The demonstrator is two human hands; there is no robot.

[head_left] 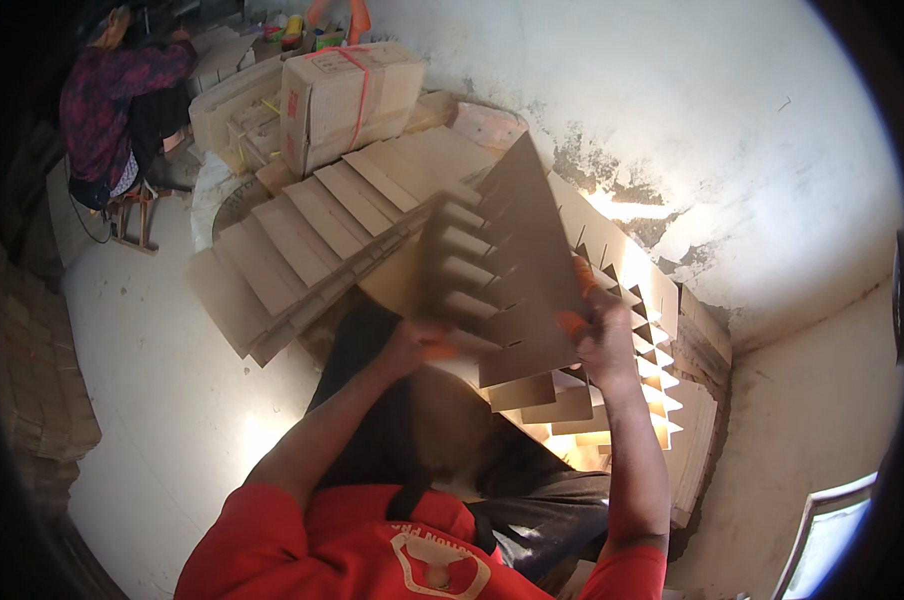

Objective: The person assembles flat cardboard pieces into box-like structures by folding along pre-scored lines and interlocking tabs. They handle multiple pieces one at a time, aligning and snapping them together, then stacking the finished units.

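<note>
1. Nearest, at the lower edge of the view, is the person's red shirt (pixel 352 545), with both bare forearms reaching up and away from it over dark trousers (pixel 392 420).
2. The left hand (pixel 412 345) is closed on the lower left edge of a slotted cardboard divider (pixel 512 270); its fingers are blurred, so the exact grip cannot be told.
3. The right hand (pixel 602 335) pinches the divider's right edge, with orange-tipped fingers (pixel 584 275) pressed on the board's face and the thumb behind it.
4. The divider is held up in the air between the two hands, tilted, its pointed corner uppermost and its row of cut tabs pointing left.
5. Just beyond and below the right hand lies a stack of slotted boards (pixel 632 390) on the floor (pixel 172 380), its toothed edges in bright light.
6. Left of the divider, flat cardboard strips (pixel 302 250) lie fanned out on the floor, overlapping one another.
7. Farther off stands a taped cardboard box (pixel 347 100) on more cardboard.
8. At the far left corner another person in a patterned top (pixel 112 100) sits on a low stool (pixel 132 215).
</note>
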